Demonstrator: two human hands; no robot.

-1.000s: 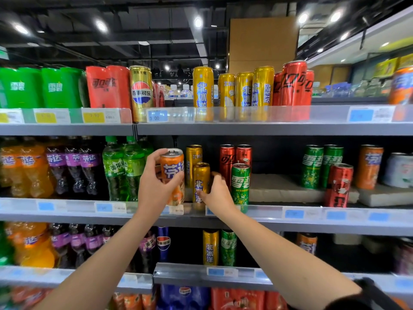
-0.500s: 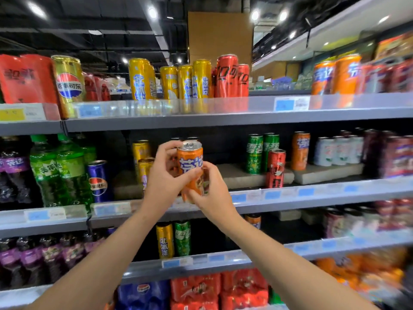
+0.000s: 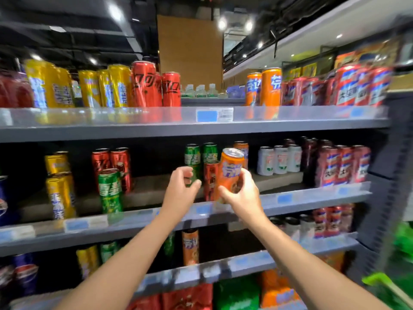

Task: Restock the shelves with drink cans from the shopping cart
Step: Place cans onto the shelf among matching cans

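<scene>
1. Head view showed the right hand [image 3: 242, 195] curled round the lower half of an orange can [image 3: 231, 170], holding it tilted slightly left, in front of the middle shelf [image 3: 312, 198].
2. The left hand [image 3: 182, 189] hung just beside the can, fingers loosely curled, gripping nothing.
3. The step in hand appeared to be placement: the can was off the shelf surface, near a red can [image 3: 210, 180] and two green cans [image 3: 192, 155] standing on the shelf.
4. Another orange can [image 3: 242, 148] of like colour stood behind, further back on the same shelf. The next move would likely call for righting the held can and setting it down in that lane without knocking the red can.
5. The shelving was grey metal with clear front strips carrying blue price labels [image 3: 206, 116]. The top shelf [image 3: 201, 128] bore yellow, red and orange cans; lower shelves held more cans and packs.
6. The room was a store aisle with dark ceiling, spot lamps and a brown panel [image 3: 190, 45] beyond. A green object at lower right was too blurred to identify.
</scene>
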